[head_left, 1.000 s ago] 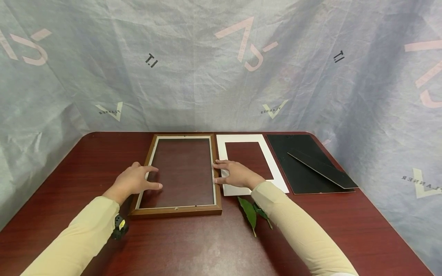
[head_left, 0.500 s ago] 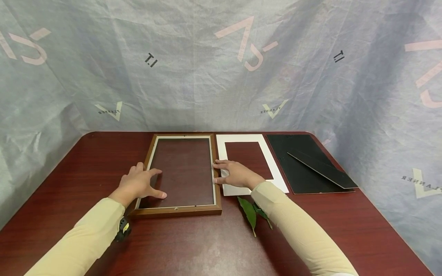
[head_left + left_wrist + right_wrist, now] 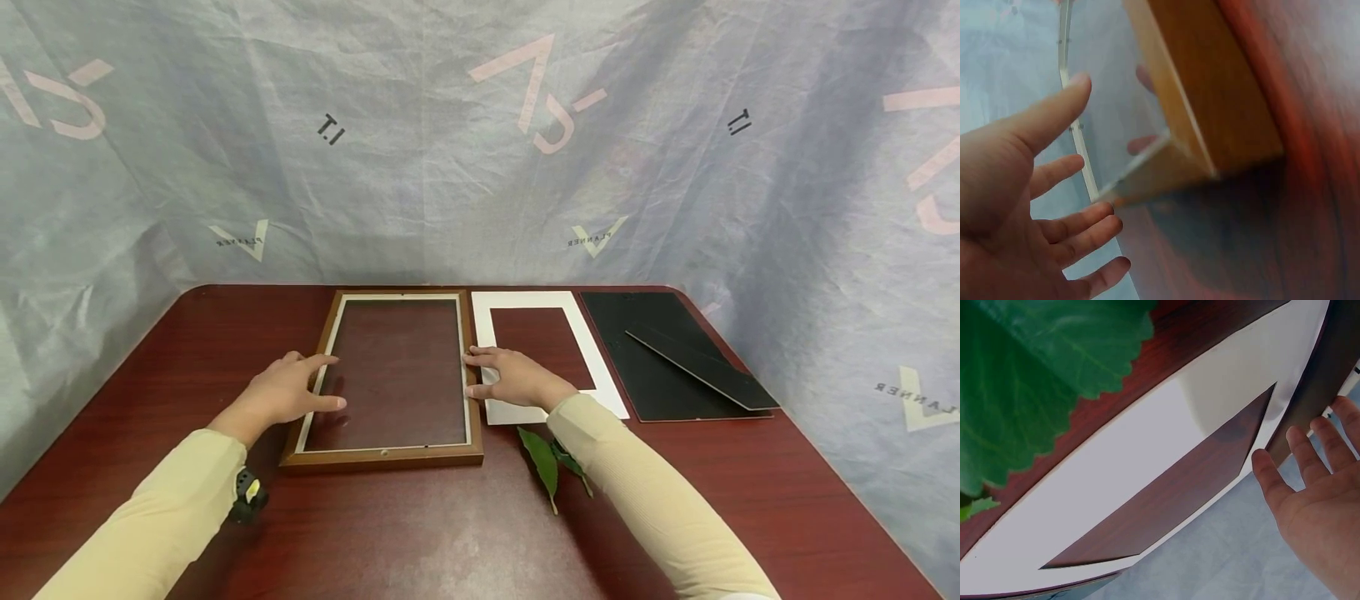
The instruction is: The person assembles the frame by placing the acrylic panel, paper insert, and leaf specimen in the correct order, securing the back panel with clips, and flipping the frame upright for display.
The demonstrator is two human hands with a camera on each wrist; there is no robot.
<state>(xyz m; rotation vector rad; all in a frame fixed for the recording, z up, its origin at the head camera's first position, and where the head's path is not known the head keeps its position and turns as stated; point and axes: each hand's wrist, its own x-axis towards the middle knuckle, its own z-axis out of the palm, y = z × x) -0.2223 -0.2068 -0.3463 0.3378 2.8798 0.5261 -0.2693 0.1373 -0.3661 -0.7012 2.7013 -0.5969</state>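
Note:
A brown wooden picture frame with a pale inner edge and a clear pane lies flat on the table. My left hand reaches over its left side, thumb and index finger spread above the pane; the left wrist view shows these fingers apart beside the frame's corner. On the opposite side, my right hand has its fingertips at the frame's right edge, with the wrist over a white mat board. Relaxed and fairly straight fingers show in the right wrist view.
Right of the mat lies a black backing board, with a hinged stand raised at an angle. Green leaves lie near my right forearm, close to the right wrist camera. A grey printed cloth hangs behind the dark red table.
My left hand shifted right and toward me over the pane, then drew back to the left and slightly away. The right hand and the picture frame have stayed in place.

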